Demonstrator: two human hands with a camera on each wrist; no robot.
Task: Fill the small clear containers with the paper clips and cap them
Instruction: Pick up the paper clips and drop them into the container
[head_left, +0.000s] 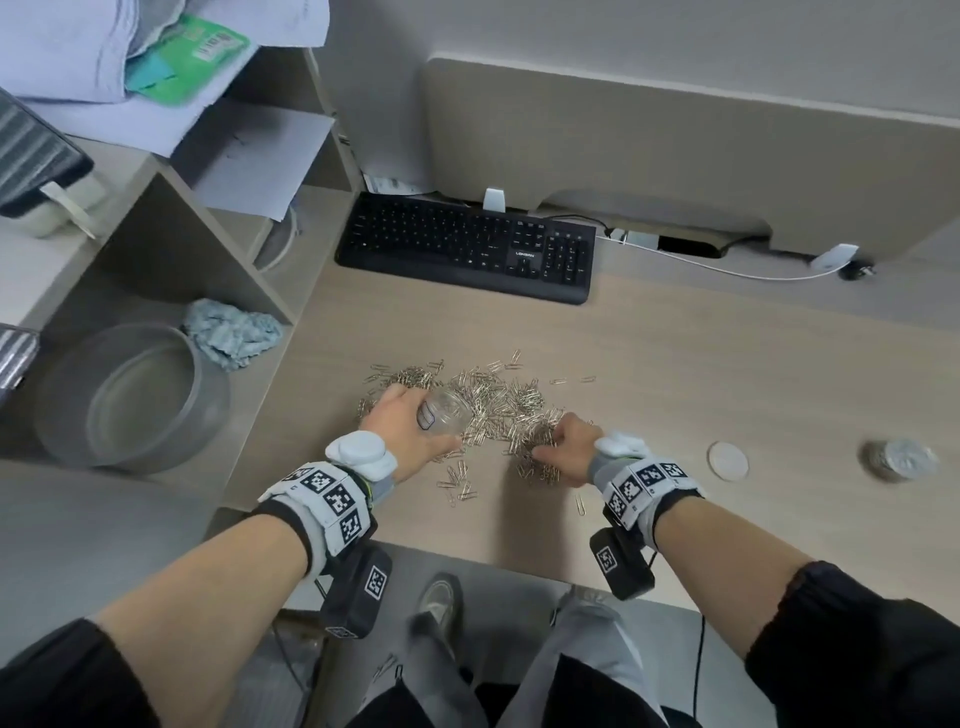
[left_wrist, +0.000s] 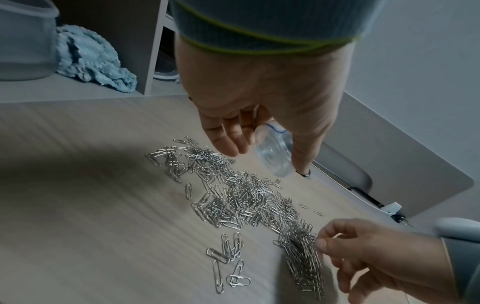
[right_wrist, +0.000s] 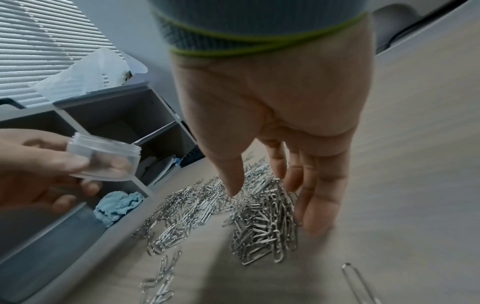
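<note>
A heap of silver paper clips (head_left: 488, 400) is spread over the middle of the desk. My left hand (head_left: 423, 415) grips a small clear container (head_left: 447, 410), uncapped and tilted on its side just above the left of the heap; the same container (left_wrist: 275, 152) (right_wrist: 103, 158) shows in both wrist views. My right hand (head_left: 550, 447) (right_wrist: 270, 205) has thumb and fingers closed round a clump of clips (right_wrist: 265, 222) at the heap's right end. A round white cap (head_left: 728, 460) lies flat to the right. Farther right stands a capped container (head_left: 901, 460) full of clips.
A black keyboard (head_left: 467, 249) lies at the back of the desk with a white cable (head_left: 727, 270) to its right. On the lower shelf to the left are a large clear tub (head_left: 135, 395) and a crumpled blue cloth (head_left: 234, 332). A few stray clips (head_left: 457, 483) lie near the front edge.
</note>
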